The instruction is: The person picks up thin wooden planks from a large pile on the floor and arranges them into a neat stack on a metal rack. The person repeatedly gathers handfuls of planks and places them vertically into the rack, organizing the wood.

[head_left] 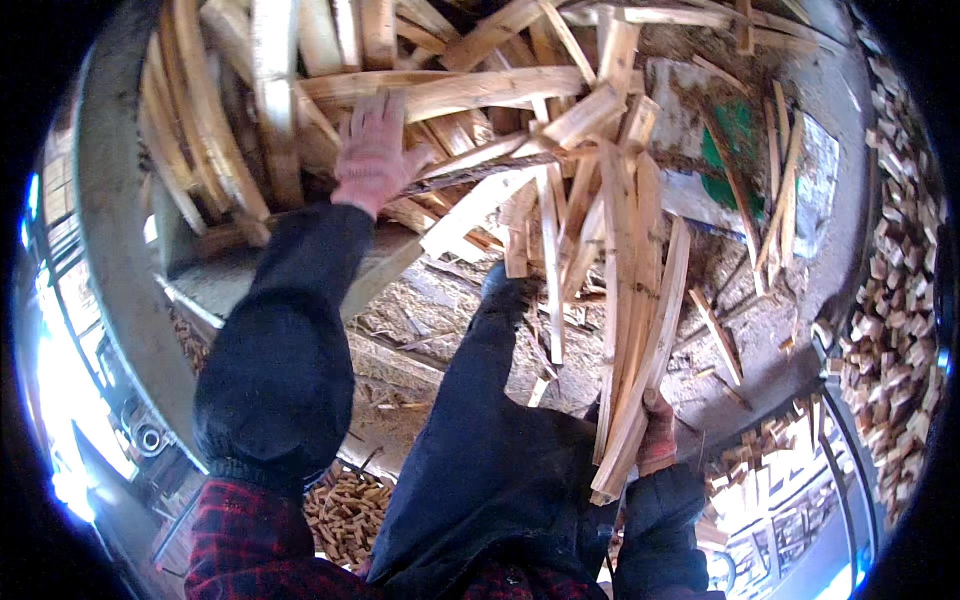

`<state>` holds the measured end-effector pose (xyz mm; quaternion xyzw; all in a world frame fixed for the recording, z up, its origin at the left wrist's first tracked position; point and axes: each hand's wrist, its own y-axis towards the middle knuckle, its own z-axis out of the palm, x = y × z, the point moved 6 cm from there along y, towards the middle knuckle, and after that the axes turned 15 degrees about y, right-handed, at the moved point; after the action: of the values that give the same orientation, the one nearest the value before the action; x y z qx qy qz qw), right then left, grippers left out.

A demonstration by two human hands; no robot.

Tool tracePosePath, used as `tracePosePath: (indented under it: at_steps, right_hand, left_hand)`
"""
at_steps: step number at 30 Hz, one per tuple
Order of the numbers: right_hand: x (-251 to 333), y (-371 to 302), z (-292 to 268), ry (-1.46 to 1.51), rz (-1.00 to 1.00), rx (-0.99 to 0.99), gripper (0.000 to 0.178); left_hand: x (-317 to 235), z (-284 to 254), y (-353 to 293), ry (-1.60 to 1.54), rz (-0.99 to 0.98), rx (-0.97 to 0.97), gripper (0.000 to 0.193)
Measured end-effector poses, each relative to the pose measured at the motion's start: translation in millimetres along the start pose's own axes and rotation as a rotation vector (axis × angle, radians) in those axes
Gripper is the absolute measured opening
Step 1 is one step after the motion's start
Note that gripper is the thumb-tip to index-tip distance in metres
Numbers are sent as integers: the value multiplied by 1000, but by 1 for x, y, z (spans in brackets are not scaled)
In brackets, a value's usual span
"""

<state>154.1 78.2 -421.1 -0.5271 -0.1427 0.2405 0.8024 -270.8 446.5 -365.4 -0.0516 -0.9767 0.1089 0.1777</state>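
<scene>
My left hand point(378, 155), in what looks like a pale pink work glove, is stretched out at the upper left. Its fingers lie apart against a long split-wood slat point(470, 92) that runs crosswise on the pile. Down at the right, my right hand point(657, 430) is closed round the near end of a bundle of long wooden slats point(632, 300). The bundle slopes away from me and its far end meets other sticks on the pile. Part of my right hand's fingers is hidden behind the wood.
Long slats point(205, 120) lean at the far left. A grey curved rim point(110, 230) borders the work area. Loose sticks point(783, 180) lie by a green patch point(733, 150). Chopped firewood point(895, 330) is heaped at the right, more small pieces point(345, 510) below.
</scene>
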Motion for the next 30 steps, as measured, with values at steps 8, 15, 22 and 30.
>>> tracePosePath:
  at_steps: [8,15,22,30]
  right_hand:
    - [-20,5,11,158,90,-125,59]
    - [-27,-13,24,33,-86,-46,51]
    - [-24,-58,18,14,-88,-30,55]
    - [-26,-154,-27,66,-97,-160,57]
  left_hand:
    - [-31,49,54,140,38,276,60]
    - [-92,39,-100,-1140,-210,861,73]
    - [-236,-56,-330,-1701,-566,1357,40]
    - [-299,-121,-400,-1449,1,1744,57]
